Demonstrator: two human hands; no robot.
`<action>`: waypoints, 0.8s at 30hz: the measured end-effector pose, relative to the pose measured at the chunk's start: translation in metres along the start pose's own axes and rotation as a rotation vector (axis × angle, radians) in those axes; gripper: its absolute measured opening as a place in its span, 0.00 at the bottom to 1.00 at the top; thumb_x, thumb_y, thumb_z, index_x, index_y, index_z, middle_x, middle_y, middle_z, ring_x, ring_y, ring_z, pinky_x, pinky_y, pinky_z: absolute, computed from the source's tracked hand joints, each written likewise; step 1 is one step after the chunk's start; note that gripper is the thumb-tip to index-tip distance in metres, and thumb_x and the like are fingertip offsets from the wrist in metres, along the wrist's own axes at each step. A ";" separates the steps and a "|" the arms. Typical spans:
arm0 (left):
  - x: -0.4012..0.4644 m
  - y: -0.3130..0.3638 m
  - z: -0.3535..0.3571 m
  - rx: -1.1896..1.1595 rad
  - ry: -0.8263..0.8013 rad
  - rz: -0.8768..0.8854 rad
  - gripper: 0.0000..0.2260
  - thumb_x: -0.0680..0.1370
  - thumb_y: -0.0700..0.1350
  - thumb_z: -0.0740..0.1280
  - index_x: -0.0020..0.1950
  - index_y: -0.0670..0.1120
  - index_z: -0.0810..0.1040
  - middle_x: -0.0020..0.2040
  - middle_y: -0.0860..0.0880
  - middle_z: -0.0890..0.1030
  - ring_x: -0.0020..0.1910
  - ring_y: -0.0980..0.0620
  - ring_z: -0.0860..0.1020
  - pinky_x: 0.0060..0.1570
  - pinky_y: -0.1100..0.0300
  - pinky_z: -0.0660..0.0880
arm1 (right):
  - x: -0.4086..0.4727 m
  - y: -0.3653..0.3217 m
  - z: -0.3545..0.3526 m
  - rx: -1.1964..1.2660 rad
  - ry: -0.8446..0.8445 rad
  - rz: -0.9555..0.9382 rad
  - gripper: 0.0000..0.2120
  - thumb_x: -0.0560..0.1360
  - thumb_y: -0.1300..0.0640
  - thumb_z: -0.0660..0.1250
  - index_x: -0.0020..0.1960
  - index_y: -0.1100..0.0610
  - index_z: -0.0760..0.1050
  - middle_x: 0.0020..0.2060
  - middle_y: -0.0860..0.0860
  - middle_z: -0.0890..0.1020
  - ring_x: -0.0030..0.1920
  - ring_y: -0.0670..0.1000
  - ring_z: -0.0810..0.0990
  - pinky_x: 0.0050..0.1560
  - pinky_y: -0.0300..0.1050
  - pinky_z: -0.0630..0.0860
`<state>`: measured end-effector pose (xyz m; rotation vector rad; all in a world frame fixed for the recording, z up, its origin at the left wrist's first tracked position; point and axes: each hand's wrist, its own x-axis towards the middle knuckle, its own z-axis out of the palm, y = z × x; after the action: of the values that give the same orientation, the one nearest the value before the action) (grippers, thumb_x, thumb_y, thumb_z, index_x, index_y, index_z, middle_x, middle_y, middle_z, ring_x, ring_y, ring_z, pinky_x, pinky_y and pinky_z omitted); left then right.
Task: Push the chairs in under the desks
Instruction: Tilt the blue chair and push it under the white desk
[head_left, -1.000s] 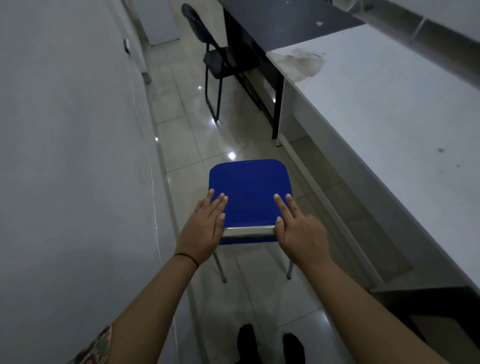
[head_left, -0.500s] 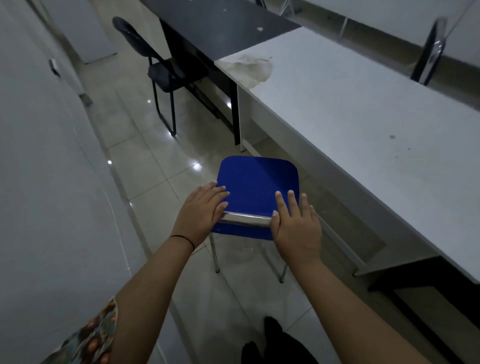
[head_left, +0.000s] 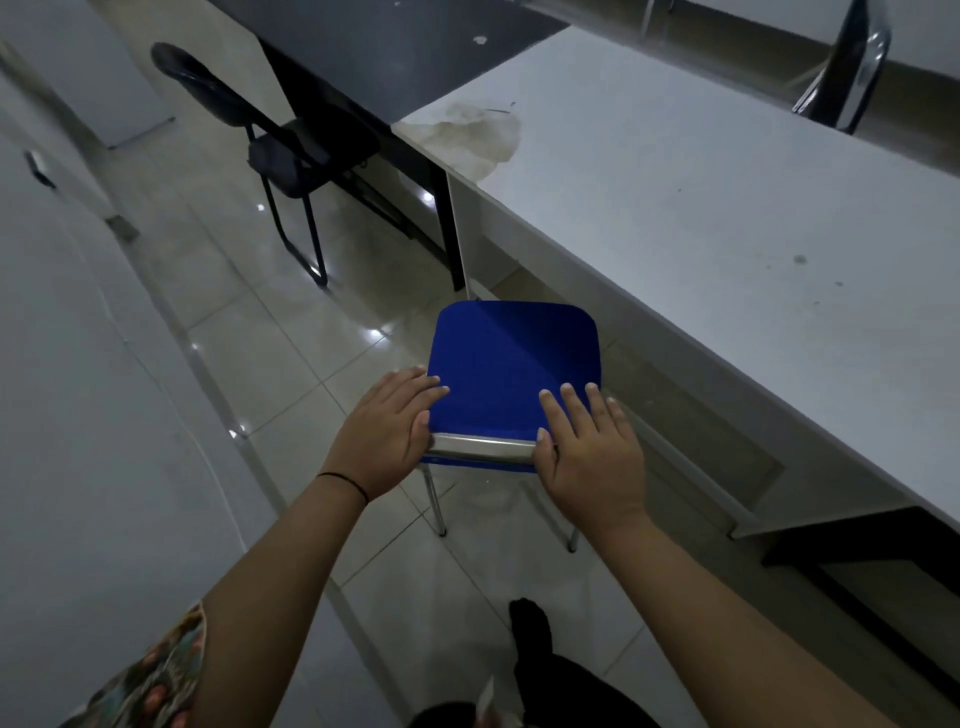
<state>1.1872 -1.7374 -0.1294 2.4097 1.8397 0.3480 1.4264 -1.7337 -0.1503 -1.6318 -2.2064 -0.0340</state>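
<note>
A blue padded chair (head_left: 514, 364) with a chrome top rail and thin metal legs stands on the tiled floor, close to the front edge of a long white desk (head_left: 727, 218). My left hand (head_left: 387, 434) grips the left end of the chair's top rail, fingers lying over the blue padding. My right hand (head_left: 589, 447) grips the right end the same way. Farther back a black chair (head_left: 291, 150) stands partly tucked at a black desk (head_left: 395, 47).
A white wall (head_left: 78, 415) runs close along the left, leaving a narrow tiled aisle (head_left: 311, 338). A chrome chair back (head_left: 852, 67) shows beyond the white desk at top right. My dark foot (head_left: 530, 629) is on the floor behind the chair. A stain (head_left: 472, 135) marks the desk corner.
The chair has turned and shifted right toward the white desk, both hands still on its top rail. My view has swung right, showing more of the desk top.
</note>
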 end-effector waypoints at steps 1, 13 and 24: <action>0.003 -0.007 0.000 -0.003 0.008 -0.002 0.22 0.80 0.46 0.47 0.63 0.41 0.75 0.61 0.44 0.78 0.65 0.47 0.71 0.69 0.54 0.60 | 0.003 -0.004 0.003 -0.002 0.004 0.004 0.21 0.78 0.51 0.53 0.62 0.59 0.78 0.57 0.60 0.81 0.61 0.64 0.77 0.60 0.60 0.75; 0.014 -0.053 -0.010 -0.116 0.012 0.306 0.18 0.75 0.43 0.55 0.56 0.39 0.80 0.54 0.44 0.82 0.52 0.48 0.80 0.53 0.59 0.76 | 0.006 -0.044 0.020 -0.037 0.127 0.176 0.25 0.81 0.49 0.46 0.62 0.58 0.78 0.57 0.59 0.81 0.61 0.63 0.77 0.61 0.57 0.74; 0.048 -0.129 -0.022 -0.094 -0.044 0.451 0.19 0.75 0.44 0.54 0.55 0.39 0.81 0.53 0.43 0.82 0.48 0.47 0.81 0.49 0.57 0.77 | 0.036 -0.106 0.035 -0.042 0.056 0.347 0.21 0.78 0.51 0.53 0.63 0.57 0.77 0.57 0.56 0.82 0.62 0.61 0.77 0.60 0.55 0.74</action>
<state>1.0723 -1.6580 -0.1288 2.7193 1.2164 0.3971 1.3095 -1.7254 -0.1488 -1.9887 -1.8650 -0.0302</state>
